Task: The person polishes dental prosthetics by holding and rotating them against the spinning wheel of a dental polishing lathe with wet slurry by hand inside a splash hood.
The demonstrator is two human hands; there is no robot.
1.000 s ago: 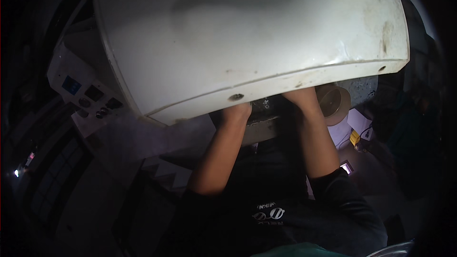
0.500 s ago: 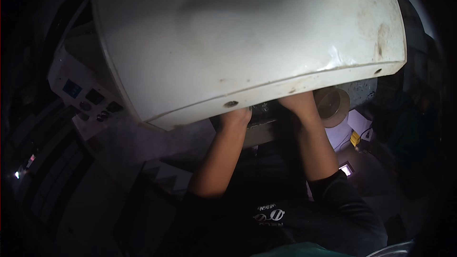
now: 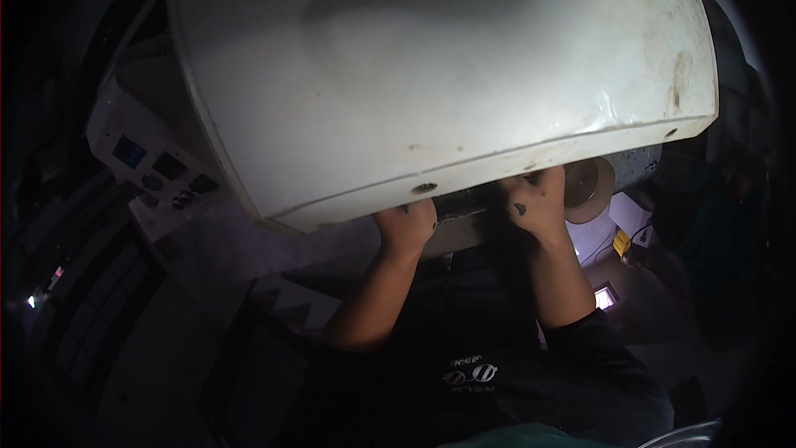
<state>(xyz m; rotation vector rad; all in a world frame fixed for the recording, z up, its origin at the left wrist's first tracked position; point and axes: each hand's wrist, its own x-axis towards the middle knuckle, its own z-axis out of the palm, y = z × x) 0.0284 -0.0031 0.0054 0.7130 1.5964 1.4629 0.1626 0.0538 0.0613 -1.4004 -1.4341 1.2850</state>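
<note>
Left hand and right hand are sitting half under hood, can't tell grip, its close edge possibly scraping knuckles.

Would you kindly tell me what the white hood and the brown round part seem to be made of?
The white hood: probably painted metal or moulded plastic, semi-gloss; it looks smooth and stained, with a bright highlight. The brown round part: perhaps metal or plastic, fairly dull; its shadowed face leaves this open.
</note>
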